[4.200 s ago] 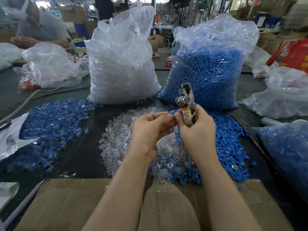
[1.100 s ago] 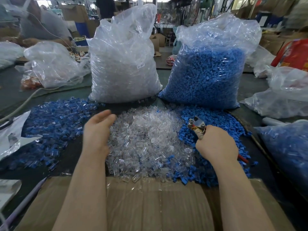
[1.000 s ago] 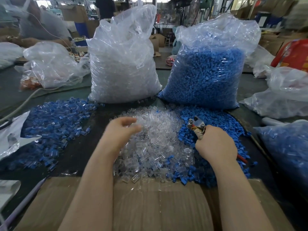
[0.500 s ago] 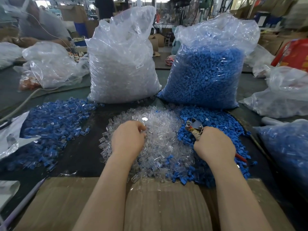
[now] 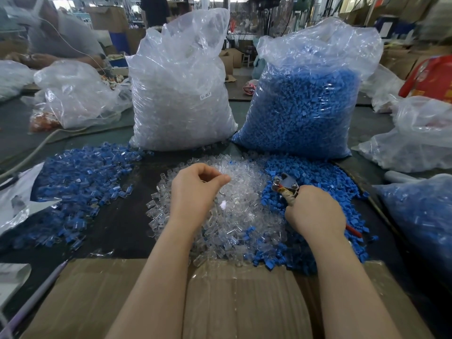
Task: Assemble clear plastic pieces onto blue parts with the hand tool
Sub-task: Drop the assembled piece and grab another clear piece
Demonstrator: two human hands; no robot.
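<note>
Here clear plastic pieces [image 5: 234, 211] lie heaped, glassy, beside blue parts [image 5: 315, 177].

Head view — looking down, close over table [image 5: 122, 223].

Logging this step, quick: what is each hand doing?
Left hand: fingers curled over the clear pieces; contents unclear.
Right hand: grips the hand tool.

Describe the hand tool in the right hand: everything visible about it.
The hand tool looks like small pliers: a grey metal head with rivets, a handle wrapped in tan cord, and a red handle tip showing below the wrist. The right hand grips its handles, head pointing up-left, over the loose blue parts. Whether its head is open is unclear.
</note>
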